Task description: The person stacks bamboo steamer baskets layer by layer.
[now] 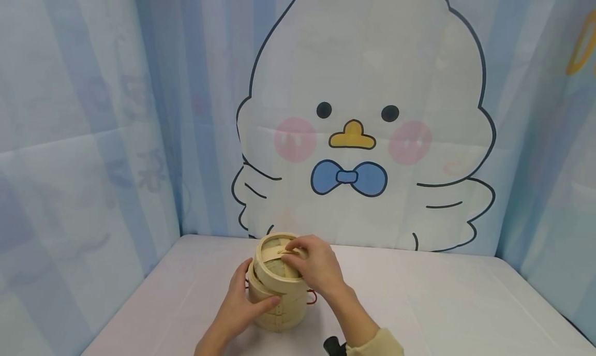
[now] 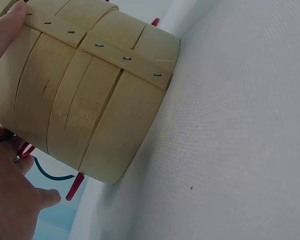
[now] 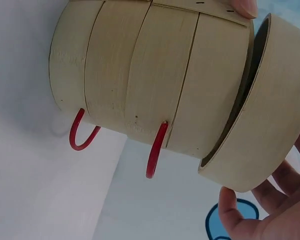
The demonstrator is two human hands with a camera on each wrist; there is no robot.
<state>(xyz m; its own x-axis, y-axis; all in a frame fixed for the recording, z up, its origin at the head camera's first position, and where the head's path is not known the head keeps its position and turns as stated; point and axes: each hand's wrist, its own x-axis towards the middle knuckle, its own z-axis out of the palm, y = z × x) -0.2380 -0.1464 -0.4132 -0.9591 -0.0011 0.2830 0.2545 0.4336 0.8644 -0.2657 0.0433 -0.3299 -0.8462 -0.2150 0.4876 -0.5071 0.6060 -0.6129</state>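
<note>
A round bamboo steamer [image 1: 289, 310] with stacked tiers stands on the table, its red side handles visible in both wrist views. My left hand [image 1: 236, 305] grips the steamer's upper wall, thumb on the near side and fingers round the left. On top, the bamboo lid [image 1: 274, 267] sits tilted, and a dark gap shows between it and the upper rim in the right wrist view. My right hand [image 1: 317, 265] pinches the small handle on the lid's top. The inside of the steamer is hidden.
The table has a white cloth [image 1: 442, 304]. A black object [image 1: 332, 345] shows at the bottom edge beside the right sleeve. Behind the table hangs a curtain [image 1: 209, 113] printed with a cartoon bird; striped cloth flanks both sides.
</note>
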